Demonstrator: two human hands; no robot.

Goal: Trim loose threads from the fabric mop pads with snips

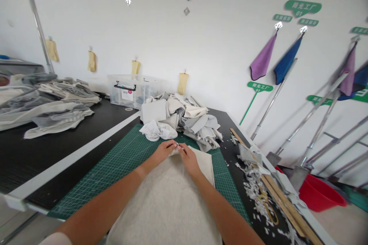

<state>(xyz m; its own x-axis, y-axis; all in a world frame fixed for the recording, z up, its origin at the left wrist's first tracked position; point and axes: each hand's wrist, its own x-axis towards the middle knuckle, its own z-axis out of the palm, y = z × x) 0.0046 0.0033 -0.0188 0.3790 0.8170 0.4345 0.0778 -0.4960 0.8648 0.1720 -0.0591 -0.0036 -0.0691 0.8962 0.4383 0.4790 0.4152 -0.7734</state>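
Observation:
A large beige piece of cloth [172,203] spreads toward me over the green cutting mat [115,160]. At its far edge my left hand [165,150] is closed, pinching the fabric between thumb and fingers. Right beside it, my right hand [188,157] pinches the same edge, and the fingertips of both hands nearly meet. The edge between them is slightly raised. Just beyond my hands lies a crumpled white cloth [158,130], in front of a heap of grey and beige fabric pieces [189,115].
Piled fabric [57,103] covers the left of the black table [66,153], near a clear plastic box [126,92]. Along the right edge lie wooden strips [283,203], gold-handled scissors [268,208] and white scraps [255,183]. A red basin [319,193] stands below right.

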